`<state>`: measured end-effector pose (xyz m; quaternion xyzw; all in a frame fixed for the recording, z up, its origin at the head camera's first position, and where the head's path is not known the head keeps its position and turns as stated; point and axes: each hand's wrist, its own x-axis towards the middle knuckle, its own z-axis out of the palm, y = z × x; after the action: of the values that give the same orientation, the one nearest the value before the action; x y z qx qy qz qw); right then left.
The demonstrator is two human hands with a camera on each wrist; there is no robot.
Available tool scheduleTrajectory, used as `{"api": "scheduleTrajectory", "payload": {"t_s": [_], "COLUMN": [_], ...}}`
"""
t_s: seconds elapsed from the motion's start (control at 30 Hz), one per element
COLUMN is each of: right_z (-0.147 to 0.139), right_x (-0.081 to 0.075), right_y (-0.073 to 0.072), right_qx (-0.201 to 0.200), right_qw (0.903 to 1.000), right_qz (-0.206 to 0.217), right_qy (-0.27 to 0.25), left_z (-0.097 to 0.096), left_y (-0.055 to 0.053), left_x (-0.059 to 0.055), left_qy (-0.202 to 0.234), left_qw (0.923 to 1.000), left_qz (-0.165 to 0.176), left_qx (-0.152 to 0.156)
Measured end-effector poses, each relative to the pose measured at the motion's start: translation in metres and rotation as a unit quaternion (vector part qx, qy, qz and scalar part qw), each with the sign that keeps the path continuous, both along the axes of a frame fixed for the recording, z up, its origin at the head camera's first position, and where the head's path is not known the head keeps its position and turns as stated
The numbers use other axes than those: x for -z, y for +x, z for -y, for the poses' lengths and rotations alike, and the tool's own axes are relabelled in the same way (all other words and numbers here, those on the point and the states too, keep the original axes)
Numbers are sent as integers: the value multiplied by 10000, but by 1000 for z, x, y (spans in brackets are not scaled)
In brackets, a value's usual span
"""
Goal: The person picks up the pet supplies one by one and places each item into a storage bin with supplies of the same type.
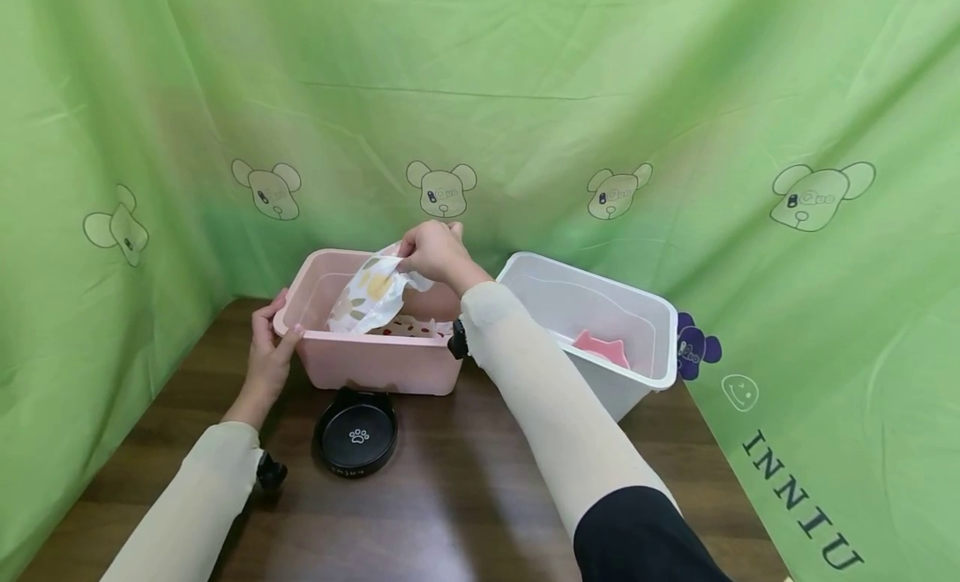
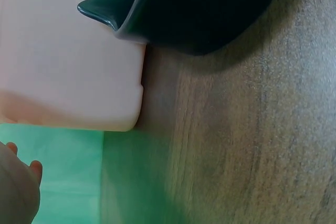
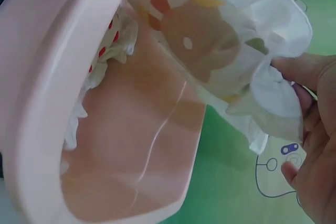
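Observation:
My right hand [image 1: 435, 253] pinches a thin white cloth [image 1: 371, 294] between thumb and fingers, lifting its upper part over the pink bin [image 1: 375, 363]. The cloth has yellow, green and brown prints and a ruffled edge; its lower end hangs inside the bin. Beneath it lies a cream cloth with red spots [image 3: 107, 48], partly hidden by the bin's wall. At the bin's left corner, my left hand [image 1: 270, 348] grips the rim, thumb on the front side and fingers round the outer side. A black bowl [image 1: 356, 433] with a paw print stands on the table before the bin.
To the right of the pink bin stands a white bin [image 1: 660, 340], slightly turned, with a pink ear-shaped piece [image 1: 602, 348] inside. A green curtain [image 1: 525, 82] with bear prints closes off the back and sides. The wooden table [image 1: 420, 515] extends towards me.

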<state>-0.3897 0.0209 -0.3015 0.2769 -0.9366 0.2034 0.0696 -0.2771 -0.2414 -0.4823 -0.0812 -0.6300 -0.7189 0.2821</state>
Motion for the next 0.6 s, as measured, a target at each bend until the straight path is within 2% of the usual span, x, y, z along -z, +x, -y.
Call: {"api": "scheduleTrajectory", "payload": {"t_s": [0.43,0.6], "right_z": [4,3], "right_x": [8,9], "right_y": [1,1], "right_qx": [-900,-1003], "right_qw": [9940,9923], "right_qz": [416,454], "right_qy": [454,561], "left_z": [0,2], "left_y": [1,-1], "left_x": [-2,-2], "left_qy": [-52,-86], "left_qw": [9999,9999], "left_qz": [-135,-85], "left_qx": [-81,-93]}}
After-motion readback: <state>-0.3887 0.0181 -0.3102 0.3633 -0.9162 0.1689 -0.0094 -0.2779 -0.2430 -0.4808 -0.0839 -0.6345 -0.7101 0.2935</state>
